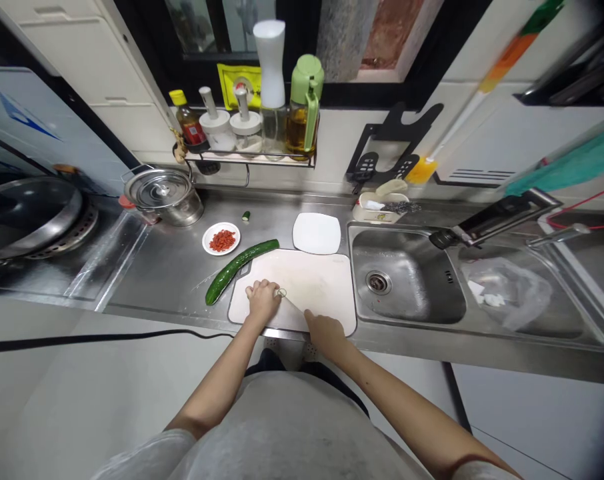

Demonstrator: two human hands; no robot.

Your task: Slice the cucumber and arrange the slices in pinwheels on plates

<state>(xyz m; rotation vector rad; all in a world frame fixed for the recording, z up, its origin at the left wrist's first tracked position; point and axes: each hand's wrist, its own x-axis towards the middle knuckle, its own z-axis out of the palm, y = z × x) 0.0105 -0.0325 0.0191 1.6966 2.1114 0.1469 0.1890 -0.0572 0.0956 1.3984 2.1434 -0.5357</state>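
Note:
My left hand [263, 300] is closed, its fingers curled over a cucumber piece [282, 293] on the pale cutting board [322, 277]. Only the piece's light, green-rimmed cut face shows past the fingertips; the rest is hidden under the hand. In my right hand [327, 333] is a knife [295, 307], its handle covered by the fingers and its thin blade reaching toward the cut face. A long whole cucumber [239, 268] lies across the board's upper left edge. Farther back, a small cucumber end [246, 216] rests on the steel counter.
Behind the board are a white plate [317, 233] and a small dish with red berries [222, 239]. A lidded pot [165, 193] stands at left, and a sink [407, 273] lies at right. Above hangs a rack [252, 159] of bottles and jars.

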